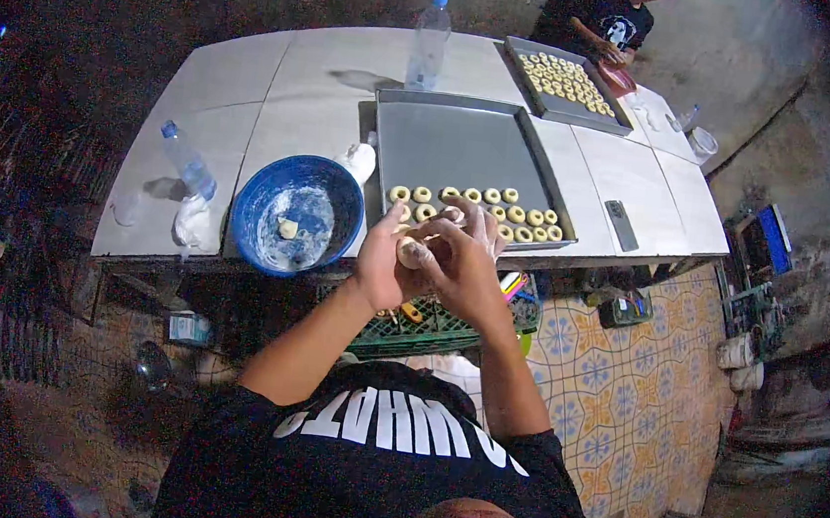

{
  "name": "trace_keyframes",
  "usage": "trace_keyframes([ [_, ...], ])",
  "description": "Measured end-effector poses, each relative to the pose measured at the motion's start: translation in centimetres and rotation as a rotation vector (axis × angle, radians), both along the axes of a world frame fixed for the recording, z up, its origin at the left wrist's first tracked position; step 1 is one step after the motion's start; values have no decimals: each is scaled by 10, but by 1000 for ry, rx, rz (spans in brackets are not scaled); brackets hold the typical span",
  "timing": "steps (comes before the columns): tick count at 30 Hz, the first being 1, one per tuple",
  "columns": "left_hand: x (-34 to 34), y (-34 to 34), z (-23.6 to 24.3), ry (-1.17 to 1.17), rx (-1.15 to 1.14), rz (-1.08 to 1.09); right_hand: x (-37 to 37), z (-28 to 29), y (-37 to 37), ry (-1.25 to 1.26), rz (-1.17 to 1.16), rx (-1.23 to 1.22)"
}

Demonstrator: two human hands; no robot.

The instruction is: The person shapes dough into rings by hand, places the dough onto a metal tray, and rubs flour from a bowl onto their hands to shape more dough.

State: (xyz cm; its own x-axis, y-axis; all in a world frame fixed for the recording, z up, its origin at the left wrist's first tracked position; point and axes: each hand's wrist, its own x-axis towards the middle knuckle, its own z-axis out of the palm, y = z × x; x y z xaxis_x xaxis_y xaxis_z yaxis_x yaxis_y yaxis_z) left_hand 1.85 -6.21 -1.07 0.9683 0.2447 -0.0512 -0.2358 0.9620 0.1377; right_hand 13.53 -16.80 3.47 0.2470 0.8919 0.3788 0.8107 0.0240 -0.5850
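Observation:
In front of my chest, a small pale piece of dough (407, 250) sits between my two hands. My left hand (380, 267) cups it from below with the palm turned up. The floury fingers of my right hand (466, 261) close on it from the other side. Just beyond my hands lies a dark metal baking tray (458, 148) with rows of small dough rings (516, 214) along its near end; my fingers hide some of them. To the left stands a blue basin (251, 178), its inside dusted with flour, with one lump of dough (287, 229) in it.
A second tray (524, 65) full of dough rings lies at the far right, by a co-worker (608, 23). Two plastic bottles (431, 46), white floury bundles (356, 162) and a phone (622, 225) are on the tiled table (325, 56). Green crates (408, 333) stand beneath it.

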Motion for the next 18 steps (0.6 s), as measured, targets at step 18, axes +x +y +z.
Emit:
trace_keyframes([
  [18,26,-14,11,344,165,248,0,-22,-16,-265,-111,149],
])
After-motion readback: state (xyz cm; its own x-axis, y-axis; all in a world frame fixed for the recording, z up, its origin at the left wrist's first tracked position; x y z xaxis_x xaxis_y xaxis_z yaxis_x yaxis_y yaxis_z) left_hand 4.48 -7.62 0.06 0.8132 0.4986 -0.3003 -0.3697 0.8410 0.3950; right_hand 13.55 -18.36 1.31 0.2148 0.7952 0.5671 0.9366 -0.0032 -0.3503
